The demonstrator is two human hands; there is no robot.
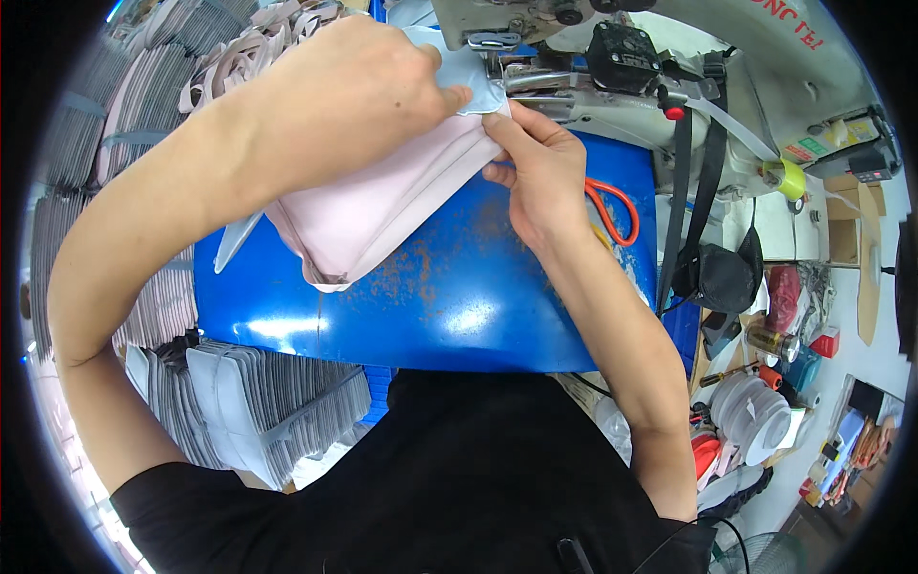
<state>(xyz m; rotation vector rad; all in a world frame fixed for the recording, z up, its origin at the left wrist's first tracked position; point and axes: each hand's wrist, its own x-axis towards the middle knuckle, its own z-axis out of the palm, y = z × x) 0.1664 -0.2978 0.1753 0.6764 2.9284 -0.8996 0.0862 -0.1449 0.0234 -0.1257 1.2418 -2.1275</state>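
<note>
The pink fabric (359,206), probably light and floppy, best held by its edges, lay toward eleven o'clock on the counter (478,330); the right hand (547,161) pinched its two-o'clock corner; the left hand (406,81) curled, grip hidden.

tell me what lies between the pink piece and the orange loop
In the head view, worn blue tabletop lies between the pink piece and the orange loop, with the right hand over it.
</note>
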